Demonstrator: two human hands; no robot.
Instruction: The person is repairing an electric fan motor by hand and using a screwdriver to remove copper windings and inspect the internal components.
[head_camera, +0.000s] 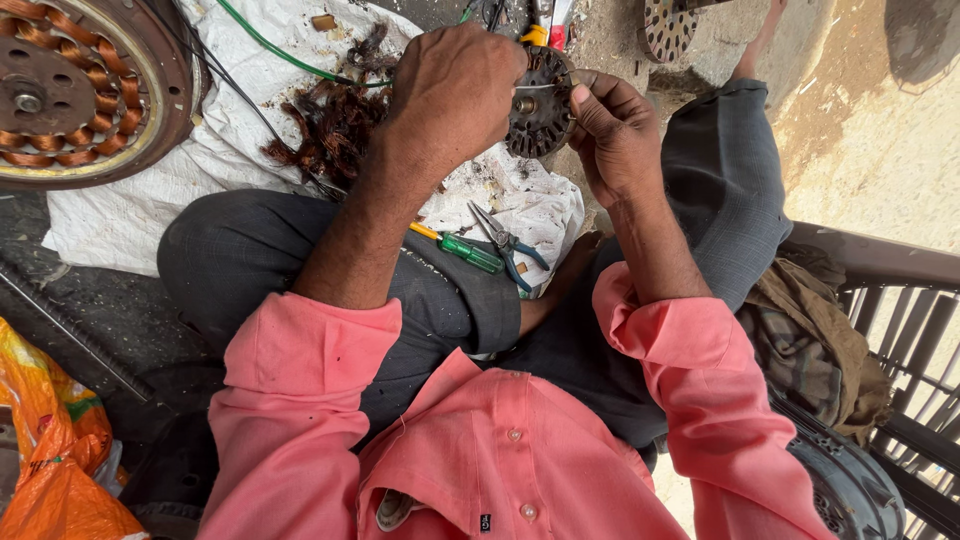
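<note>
**Risk at the stator, raised between two hands**

Stator core (540, 100), a dark slotted metal disc, sits above my lap, well over the white cloth (150, 200); my left hand (455, 90) is closed over its near face, my right hand (610, 125) pinches its rim with curled fingers. Judging from here, a slip would drop it onto the green-handled screwdriver (465, 250) and blue-handled pliers (510, 245) lying on my knee; the slot edges could nick a fingertip; the loose copper wire (330, 125) heaped on the cloth could snag. Packages: a crumpled orange plastic bag (50, 450) at lower left, its print too creased to tell; a wound copper stator (70, 85) lies upper left.
</note>
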